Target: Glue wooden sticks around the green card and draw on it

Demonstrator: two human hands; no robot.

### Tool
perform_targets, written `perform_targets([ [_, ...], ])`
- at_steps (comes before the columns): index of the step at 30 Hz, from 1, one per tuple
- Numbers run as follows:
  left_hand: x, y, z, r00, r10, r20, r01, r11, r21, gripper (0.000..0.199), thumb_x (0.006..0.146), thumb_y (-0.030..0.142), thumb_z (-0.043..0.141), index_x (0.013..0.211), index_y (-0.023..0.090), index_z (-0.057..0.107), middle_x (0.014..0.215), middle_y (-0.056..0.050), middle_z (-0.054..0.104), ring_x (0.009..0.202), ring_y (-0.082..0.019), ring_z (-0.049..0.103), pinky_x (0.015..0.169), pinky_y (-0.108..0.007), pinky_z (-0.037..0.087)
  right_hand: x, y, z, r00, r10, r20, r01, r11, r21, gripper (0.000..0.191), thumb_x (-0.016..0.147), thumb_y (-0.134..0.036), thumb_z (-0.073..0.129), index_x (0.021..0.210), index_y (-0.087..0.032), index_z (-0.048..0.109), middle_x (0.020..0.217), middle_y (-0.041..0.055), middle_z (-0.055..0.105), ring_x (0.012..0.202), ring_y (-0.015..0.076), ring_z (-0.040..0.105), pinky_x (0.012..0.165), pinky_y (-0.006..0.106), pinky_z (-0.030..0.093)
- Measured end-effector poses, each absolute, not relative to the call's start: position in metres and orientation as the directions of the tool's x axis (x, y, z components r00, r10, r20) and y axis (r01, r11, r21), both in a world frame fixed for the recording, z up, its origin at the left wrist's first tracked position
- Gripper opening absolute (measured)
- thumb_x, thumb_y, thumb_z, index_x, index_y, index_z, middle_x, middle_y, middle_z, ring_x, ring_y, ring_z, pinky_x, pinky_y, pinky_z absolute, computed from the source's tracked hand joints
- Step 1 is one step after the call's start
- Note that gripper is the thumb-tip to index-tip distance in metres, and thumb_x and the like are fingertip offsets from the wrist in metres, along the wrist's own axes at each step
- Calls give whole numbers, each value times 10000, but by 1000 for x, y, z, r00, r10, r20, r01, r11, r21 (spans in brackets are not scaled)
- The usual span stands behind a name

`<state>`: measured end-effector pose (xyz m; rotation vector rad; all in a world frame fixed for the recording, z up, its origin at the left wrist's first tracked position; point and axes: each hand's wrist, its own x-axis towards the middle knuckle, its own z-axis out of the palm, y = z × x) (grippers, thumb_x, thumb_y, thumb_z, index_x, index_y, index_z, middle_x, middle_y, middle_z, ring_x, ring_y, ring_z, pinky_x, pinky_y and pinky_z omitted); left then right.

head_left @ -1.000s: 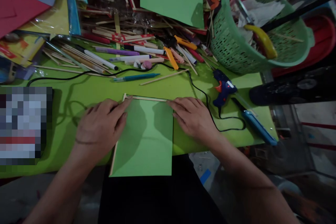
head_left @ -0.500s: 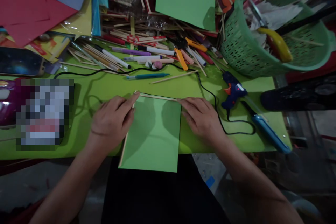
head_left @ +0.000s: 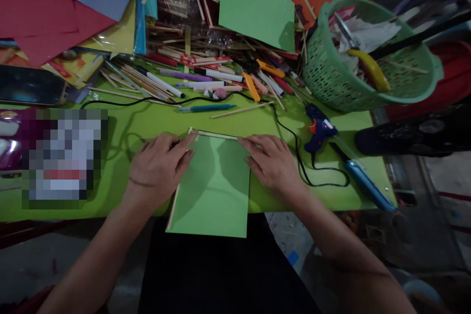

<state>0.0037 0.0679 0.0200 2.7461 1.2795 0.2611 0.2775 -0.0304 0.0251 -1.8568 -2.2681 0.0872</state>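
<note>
A light green paper sheet (head_left: pixel 215 186) lies on the table's front edge and juts out over it. One thin wooden stick (head_left: pixel 218 135) runs along its far edge, and another stick (head_left: pixel 173 206) lines its left edge. My left hand (head_left: pixel 162 162) rests at the far left corner, index fingertip pressed on the far stick and thumb apart over the sheet. Toward the other end of that stick, my right hand (head_left: pixel 270 159) presses down with stretched fingers, its thumb by the sheet's right edge. Neither hand is wrapped around anything.
A blue glue gun (head_left: pixel 318 127) with a black cord and a blue cutter (head_left: pixel 368 184) lie at right. Behind them stands a green basket (head_left: pixel 331 81). Pens, sticks and coloured papers cover the back; a phone (head_left: pixel 33 86) lies at left.
Both fingertips have slid slightly inward along the far stick, uncovering its left end at the corner. The view has shifted a little; the sheet stays in about the same place.
</note>
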Motion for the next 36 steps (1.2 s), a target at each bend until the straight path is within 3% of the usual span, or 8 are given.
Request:
perform_targets([
  [13,7,68,24,647,760,61,753,-649,111,454,1052,354,463,1465,254,621,1041,-116,670,921,-268,656,822,-396,472,274,-27,25,-218,974,69,963,226,-148,436,1060,-308,485,1465,-195,598,1312,128,703,1183,294,579,979,450,454],
  [22,5,69,20,660,742,119,731,-670,130,449,1057,356,456,1448,228,636,1023,-111,665,889,-265,662,777,-392,473,273,-27,26,-226,972,61,965,232,-125,457,1068,-337,476,1495,-204,567,1328,126,700,1196,295,586,997,450,450],
  [29,-4,67,15,576,769,278,723,-638,265,470,1090,388,380,1467,213,601,1026,-100,678,914,-241,657,815,-366,496,282,-37,19,-182,961,208,968,212,-131,495,1052,-320,497,1540,-243,523,1333,111,681,1210,297,570,1006,458,443],
  [36,0,69,15,624,751,217,728,-659,186,449,1080,394,396,1431,265,645,1001,-101,640,891,-256,632,789,-388,482,286,-39,21,-119,940,320,969,180,-169,449,1049,-312,515,1495,-292,558,1268,93,688,1172,283,593,959,447,448],
])
